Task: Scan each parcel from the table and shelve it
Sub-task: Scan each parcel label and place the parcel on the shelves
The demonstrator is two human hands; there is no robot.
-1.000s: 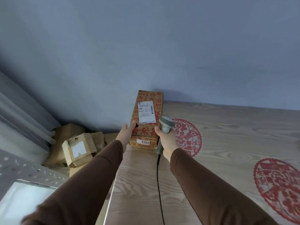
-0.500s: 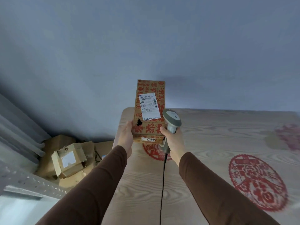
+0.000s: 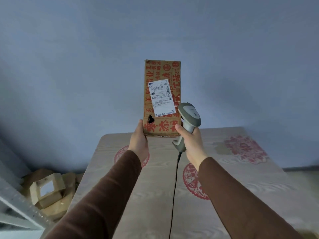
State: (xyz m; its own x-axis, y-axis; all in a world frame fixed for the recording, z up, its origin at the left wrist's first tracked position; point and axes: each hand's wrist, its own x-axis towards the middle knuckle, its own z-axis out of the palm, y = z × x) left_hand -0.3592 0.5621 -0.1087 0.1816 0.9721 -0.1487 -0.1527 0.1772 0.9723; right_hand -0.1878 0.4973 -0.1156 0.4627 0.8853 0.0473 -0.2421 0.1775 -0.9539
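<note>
We have only one view, from a camera worn on the person's head. It looks forward and slightly down along both sleeves toward the blue wall (image 3: 86, 66). The wooden table (image 3: 250, 195) spreads out below. The parcel (image 3: 162, 75) and both hands sit near the middle of the frame, close in. A wide lens bends the edges.

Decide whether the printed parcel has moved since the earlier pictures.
Yes. The parcel has risen off the table; earlier its base rested there, now it is held above the far edge.
</note>
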